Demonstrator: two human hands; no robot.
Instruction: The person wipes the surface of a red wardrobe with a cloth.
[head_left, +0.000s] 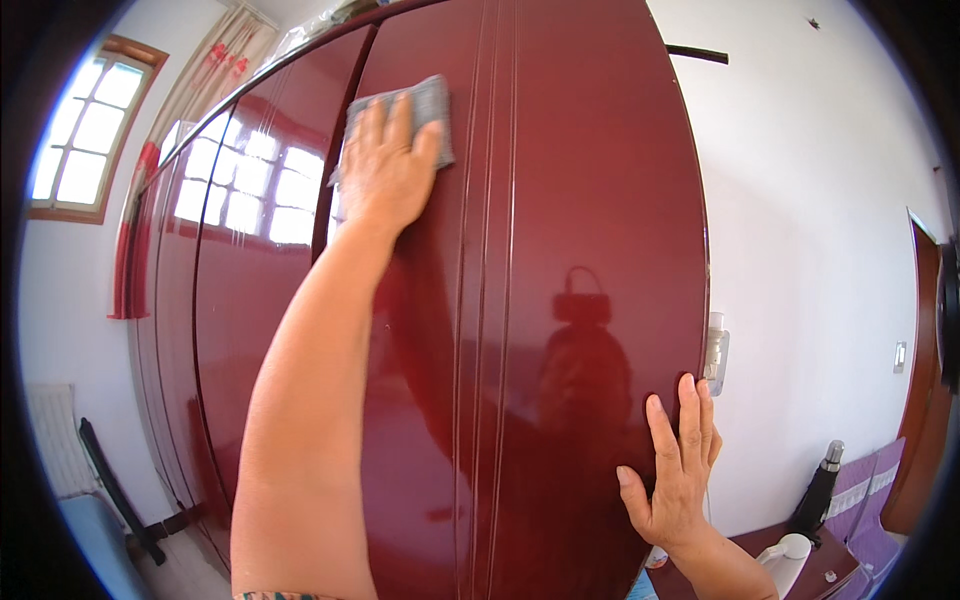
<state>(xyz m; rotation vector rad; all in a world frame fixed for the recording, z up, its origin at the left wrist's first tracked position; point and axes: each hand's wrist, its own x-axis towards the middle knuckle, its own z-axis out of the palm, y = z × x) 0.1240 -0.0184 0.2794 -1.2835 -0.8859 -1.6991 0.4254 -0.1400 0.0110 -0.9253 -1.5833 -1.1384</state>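
A folded grey cloth (430,108) lies against the upper part of a glossy dark red wardrobe door (590,190). My left hand (390,170) presses it there, fingers spread over the cloth and arm stretched upward. Lower down, at the door's right edge, my right hand (680,470) rests with its fingers apart and nothing in them. Thin vertical grooves run down the door, and its surface mirrors a dark figure. What lies under the cloth is hidden.
More red wardrobe panels (265,330) stretch left, reflecting a window. A wood-framed window (95,130) with curtains (205,75) stands beyond. At lower right, a white jug (785,562) and a black folded umbrella (818,490) are near purple-covered chairs (865,500). A dark pole (118,490) leans at lower left.
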